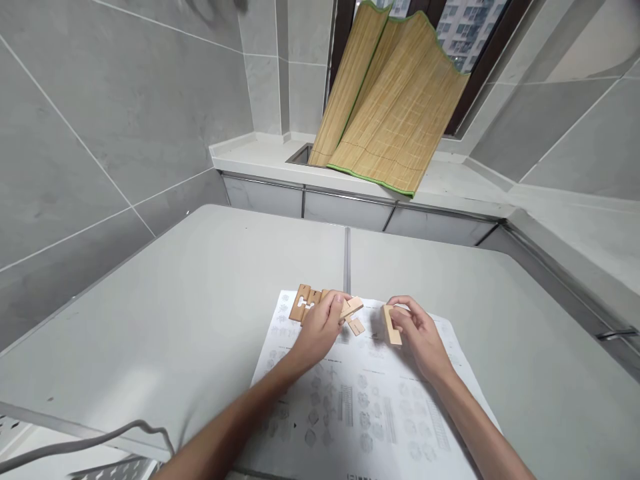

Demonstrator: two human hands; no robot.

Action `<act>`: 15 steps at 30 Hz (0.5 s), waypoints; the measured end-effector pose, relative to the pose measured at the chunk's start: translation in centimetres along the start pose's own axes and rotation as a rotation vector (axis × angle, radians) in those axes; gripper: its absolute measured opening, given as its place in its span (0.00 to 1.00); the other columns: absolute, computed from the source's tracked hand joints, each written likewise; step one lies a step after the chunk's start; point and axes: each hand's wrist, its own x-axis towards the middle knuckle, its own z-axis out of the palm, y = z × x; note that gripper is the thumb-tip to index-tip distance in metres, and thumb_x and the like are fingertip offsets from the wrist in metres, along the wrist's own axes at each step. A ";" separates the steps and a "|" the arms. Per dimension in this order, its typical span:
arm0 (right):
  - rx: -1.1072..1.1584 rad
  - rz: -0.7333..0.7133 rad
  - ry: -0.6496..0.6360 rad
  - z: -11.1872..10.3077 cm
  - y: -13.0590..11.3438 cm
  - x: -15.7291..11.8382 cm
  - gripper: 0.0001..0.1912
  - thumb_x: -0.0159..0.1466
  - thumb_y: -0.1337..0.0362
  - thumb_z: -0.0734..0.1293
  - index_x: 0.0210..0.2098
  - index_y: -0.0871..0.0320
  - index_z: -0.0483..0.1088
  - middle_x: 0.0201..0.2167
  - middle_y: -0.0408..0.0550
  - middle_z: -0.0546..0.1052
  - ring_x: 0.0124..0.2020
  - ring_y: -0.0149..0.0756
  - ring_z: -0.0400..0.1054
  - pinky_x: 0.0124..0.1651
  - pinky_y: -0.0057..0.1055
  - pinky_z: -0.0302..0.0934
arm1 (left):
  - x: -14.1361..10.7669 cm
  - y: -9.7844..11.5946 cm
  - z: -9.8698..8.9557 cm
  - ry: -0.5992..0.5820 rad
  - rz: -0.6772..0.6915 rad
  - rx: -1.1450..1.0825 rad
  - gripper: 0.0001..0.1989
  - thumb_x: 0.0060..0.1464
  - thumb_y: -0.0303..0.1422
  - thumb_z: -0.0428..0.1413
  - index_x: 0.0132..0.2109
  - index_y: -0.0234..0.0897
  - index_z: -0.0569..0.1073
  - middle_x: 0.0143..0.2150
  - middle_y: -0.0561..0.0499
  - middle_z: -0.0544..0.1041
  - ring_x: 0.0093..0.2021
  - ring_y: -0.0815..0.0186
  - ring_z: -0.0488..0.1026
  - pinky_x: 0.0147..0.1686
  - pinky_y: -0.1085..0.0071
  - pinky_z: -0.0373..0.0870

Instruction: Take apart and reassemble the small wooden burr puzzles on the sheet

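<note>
My left hand (323, 323) is closed on a light wooden puzzle piece (353, 307), which sticks out past the fingertips to the right. Below that piece a small flat wooden piece (356, 326) shows; whether it touches the held one I cannot tell. Farther right, my right hand (417, 327) pinches a notched wooden puzzle piece (391, 327), tilted nearly upright. Brown flat wooden pieces with cut-outs (300, 303) lie in a row just left of my left hand, which partly hides them. Under both hands spreads a printed paper sheet (325, 407) with small diagrams.
The pale folding table (200, 287) has a seam (347, 260) down its middle. Behind it runs a white ledge (260, 157) with a bamboo mat (395, 107) leaning against the window. A grey cable (100, 437) crosses the near left corner. Tiled walls stand on both sides.
</note>
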 end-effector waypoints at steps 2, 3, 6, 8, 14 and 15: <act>-0.007 -0.010 -0.005 -0.1 0.0 0.0 0.18 0.68 0.45 0.68 0.45 0.53 0.75 0.26 0.40 0.70 0.25 0.33 0.62 0.27 0.28 0.59 | 0.1 -0.1 -0.1 -0.027 -0.018 0.005 0.25 0.72 0.52 0.42 0.48 0.41 0.75 0.29 0.53 0.71 0.28 0.64 0.68 0.29 0.69 0.65; -0.009 -0.015 -0.020 0.0 0.0 0.0 0.18 0.68 0.46 0.69 0.46 0.53 0.75 0.28 0.41 0.72 0.26 0.34 0.63 0.28 0.29 0.60 | 0.1 -0.1 -0.2 -0.040 -0.025 0.012 0.25 0.73 0.52 0.41 0.48 0.41 0.75 0.29 0.53 0.71 0.29 0.64 0.68 0.29 0.69 0.65; 0.010 -0.017 -0.082 0.2 -0.1 0.0 0.20 0.68 0.46 0.70 0.47 0.55 0.76 0.28 0.42 0.74 0.24 0.33 0.64 0.30 0.31 0.62 | 0.1 0.0 -0.2 -0.076 -0.043 0.031 0.23 0.72 0.51 0.42 0.48 0.42 0.74 0.27 0.55 0.68 0.28 0.64 0.68 0.29 0.69 0.64; 0.003 -0.023 -0.079 0.5 -0.1 -0.1 0.21 0.68 0.45 0.70 0.47 0.56 0.75 0.26 0.42 0.74 0.22 0.33 0.64 0.31 0.32 0.63 | 0.0 0.2 -0.2 -0.099 -0.051 0.038 0.22 0.71 0.52 0.45 0.46 0.41 0.73 0.26 0.56 0.68 0.27 0.66 0.67 0.29 0.70 0.64; 0.014 -0.059 -0.012 1.0 -0.3 -0.2 0.20 0.71 0.43 0.65 0.46 0.54 0.73 0.30 0.45 0.78 0.23 0.34 0.66 0.31 0.33 0.64 | 0.0 0.5 -0.3 -0.122 -0.053 0.052 0.23 0.71 0.53 0.45 0.47 0.39 0.74 0.28 0.55 0.71 0.28 0.65 0.69 0.30 0.70 0.65; 0.039 -0.061 -0.023 1.0 -0.4 -0.2 0.20 0.72 0.44 0.65 0.46 0.54 0.73 0.34 0.47 0.79 0.24 0.34 0.67 0.31 0.33 0.65 | 0.0 0.4 -0.3 -0.126 -0.051 0.046 0.23 0.71 0.53 0.45 0.47 0.39 0.74 0.27 0.55 0.71 0.28 0.65 0.69 0.30 0.70 0.65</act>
